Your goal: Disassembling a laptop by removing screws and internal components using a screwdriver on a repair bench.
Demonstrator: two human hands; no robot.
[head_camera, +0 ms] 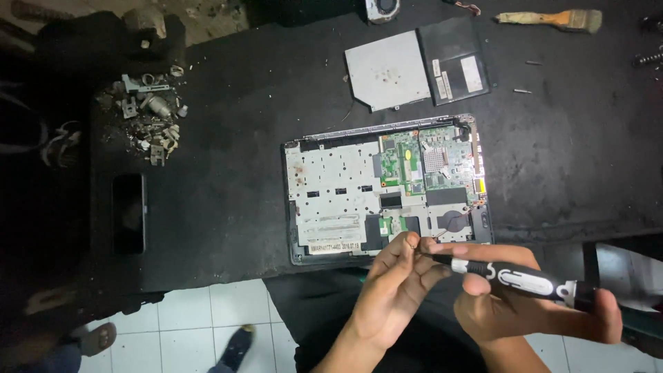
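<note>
Lower right of frame, our right hand (pixel 525 304) wraps the black-and-white screwdriver (pixel 514 278) while our left hand (pixel 400 283) pinches its tip, likely seating a bit or screw, above the opened laptop (pixel 387 186) mid-frame.

A black worktable (pixel 228 207) carries an opened laptop (pixel 387 186), metal scraps (pixel 148 110), a phone (pixel 129 213) and a brush (pixel 552 19).

Left hand (pixel 397 287) raised with fingertips pinched together, right hand (pixel 525 304) curled in a closed grip.
</note>
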